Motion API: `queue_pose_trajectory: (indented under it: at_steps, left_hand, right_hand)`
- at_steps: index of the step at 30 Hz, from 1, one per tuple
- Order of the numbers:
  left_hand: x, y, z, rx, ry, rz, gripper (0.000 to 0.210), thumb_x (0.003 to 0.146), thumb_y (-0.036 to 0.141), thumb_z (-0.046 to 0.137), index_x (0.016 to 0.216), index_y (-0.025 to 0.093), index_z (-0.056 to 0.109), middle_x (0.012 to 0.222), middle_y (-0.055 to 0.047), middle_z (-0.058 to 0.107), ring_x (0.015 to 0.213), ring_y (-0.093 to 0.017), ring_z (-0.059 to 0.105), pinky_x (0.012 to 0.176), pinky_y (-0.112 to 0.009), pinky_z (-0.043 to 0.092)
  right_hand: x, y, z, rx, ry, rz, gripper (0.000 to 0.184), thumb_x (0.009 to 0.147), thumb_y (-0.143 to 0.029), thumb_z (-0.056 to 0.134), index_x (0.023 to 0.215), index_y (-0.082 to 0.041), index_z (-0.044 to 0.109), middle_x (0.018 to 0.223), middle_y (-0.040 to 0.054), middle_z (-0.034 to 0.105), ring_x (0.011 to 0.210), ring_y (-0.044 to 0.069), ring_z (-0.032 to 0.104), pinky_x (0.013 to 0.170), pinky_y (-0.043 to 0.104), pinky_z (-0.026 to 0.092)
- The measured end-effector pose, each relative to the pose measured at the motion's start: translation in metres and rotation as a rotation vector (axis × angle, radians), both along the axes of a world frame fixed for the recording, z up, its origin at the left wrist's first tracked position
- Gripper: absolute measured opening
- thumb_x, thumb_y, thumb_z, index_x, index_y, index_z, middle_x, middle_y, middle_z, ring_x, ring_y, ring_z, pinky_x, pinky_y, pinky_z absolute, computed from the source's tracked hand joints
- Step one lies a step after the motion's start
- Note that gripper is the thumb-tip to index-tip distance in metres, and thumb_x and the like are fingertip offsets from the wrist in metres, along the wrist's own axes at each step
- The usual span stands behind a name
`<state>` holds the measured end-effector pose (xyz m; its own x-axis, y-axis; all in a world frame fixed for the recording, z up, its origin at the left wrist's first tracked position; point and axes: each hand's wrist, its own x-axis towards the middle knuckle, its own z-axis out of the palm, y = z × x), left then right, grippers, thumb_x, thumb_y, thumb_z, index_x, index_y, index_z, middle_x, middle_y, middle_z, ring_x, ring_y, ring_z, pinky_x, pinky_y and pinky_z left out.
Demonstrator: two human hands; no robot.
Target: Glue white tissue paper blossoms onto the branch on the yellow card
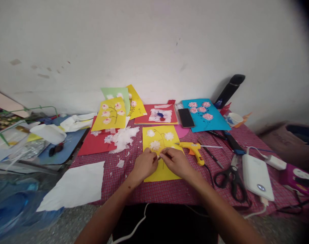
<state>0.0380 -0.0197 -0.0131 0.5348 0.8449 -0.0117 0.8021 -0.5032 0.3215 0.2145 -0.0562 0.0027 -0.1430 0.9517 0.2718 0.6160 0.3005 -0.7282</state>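
Observation:
A yellow sheet of paper (pixel 150 175) lies in front of me, with a drawn dark branch and white tissue-paper flowers (pixel 154 145) on it. Over its lower half my left hand (pixel 147 163) and my right hand (pixel 176 162) meet, fingertips pinched together. Between the fingertips shows a tiny white scrap of paper (pixel 158 157), mostly hidden by the fingers. Just right of my right hand lies a yellow hot glue gun (pixel 193 148), its nozzle over the sheet's edge and a glue stick out of its back.
Torn white tissue (pixel 123 138) and a large white sheet (pixel 78 186) lie left. Finished flower pictures (pixel 108 115) lean at the back near a phone (pixel 186 118). To the right are scissors (pixel 232 178), a white power bank (pixel 257 176) with cables, and a paper cup (pixel 234 119).

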Motion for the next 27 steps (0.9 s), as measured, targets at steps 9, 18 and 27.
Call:
queue_pose_trajectory:
  at_steps: [9,18,27]
  left_hand:
    - [0.000,0.000,0.003,-0.013,-0.005,0.003,0.021,0.094,0.028,0.048,0.089,0.018,0.066,0.092,-0.007,0.057,0.073,-0.017,0.059,0.067,-0.028,0.043]
    - [-0.001,0.001,0.004,-0.021,-0.039,0.008,0.017,0.091,0.025,0.050,0.087,0.019,0.065,0.091,-0.005,0.057,0.073,-0.016,0.058,0.064,-0.027,0.040]
    - [-0.016,-0.004,0.001,-0.023,-0.305,-0.016,0.013,0.089,0.020,0.052,0.081,0.019,0.061,0.087,-0.004,0.058,0.086,-0.018,0.057,0.078,-0.029,0.044]
  right_hand:
    - [0.003,-0.001,-0.002,0.038,0.110,-0.075,0.015,0.092,-0.024,0.056,0.081,-0.022,0.065,0.077,0.0017,0.070,0.070,0.017,0.064,0.067,0.028,0.046]
    - [0.008,-0.002,-0.006,0.045,0.225,-0.144,0.014,0.091,-0.027,0.058,0.080,-0.022,0.063,0.075,0.0014,0.069,0.068,0.017,0.063,0.065,0.028,0.047]
    - [0.016,-0.019,-0.005,-0.006,0.442,-0.223,0.019,0.091,-0.036,0.061,0.080,-0.021,0.064,0.076,0.0021,0.066,0.059,0.014,0.058,0.052,0.025,0.045]
